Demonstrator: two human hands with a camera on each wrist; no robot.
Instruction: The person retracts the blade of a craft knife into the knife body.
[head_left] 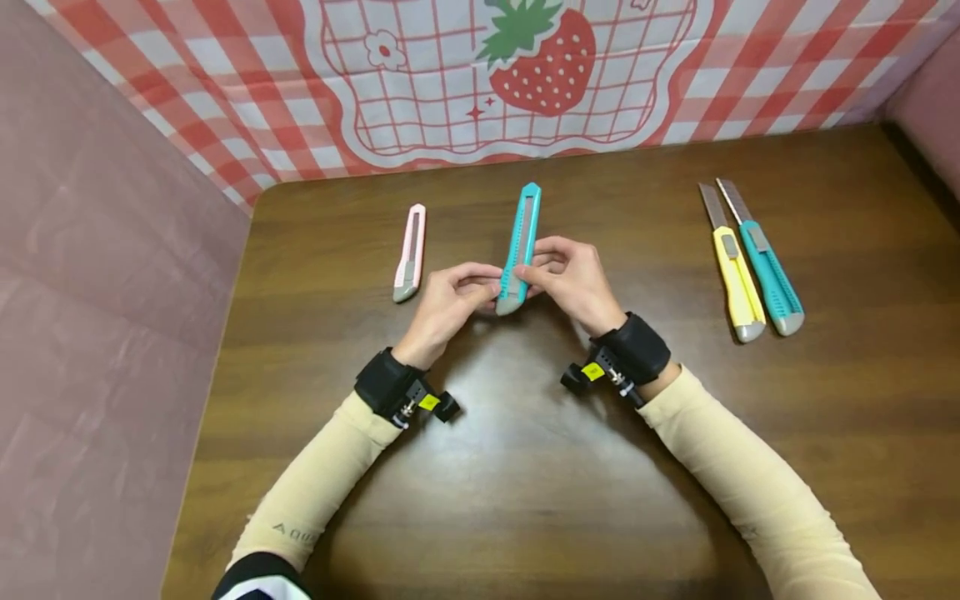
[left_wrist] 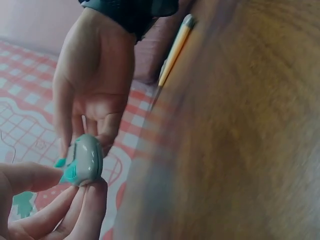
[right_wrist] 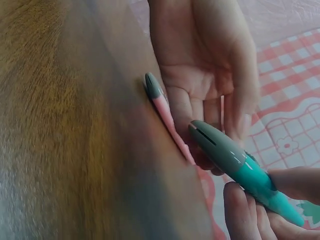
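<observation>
A teal box cutter (head_left: 525, 229) with a grey end is held above the table between both hands, pointing away from me, with no blade out past its tip. My left hand (head_left: 448, 304) pinches it near the grey end, thumb on its side. From the other side my right hand (head_left: 576, 279) grips it, thumb on the front face near the grey slider and fingers behind. In the left wrist view the cutter's grey end (left_wrist: 90, 159) faces the camera. A pink box cutter (head_left: 410, 254), blade in, lies left of my left hand.
At the right of the wooden table (head_left: 510, 500) lie a yellow box cutter (head_left: 737, 287) and a second teal box cutter (head_left: 772, 279), side by side with blades extended. A checked strawberry cloth (head_left: 420, 125) hangs behind the table's back edge. A pinkish wall (head_left: 97, 292) stands at left.
</observation>
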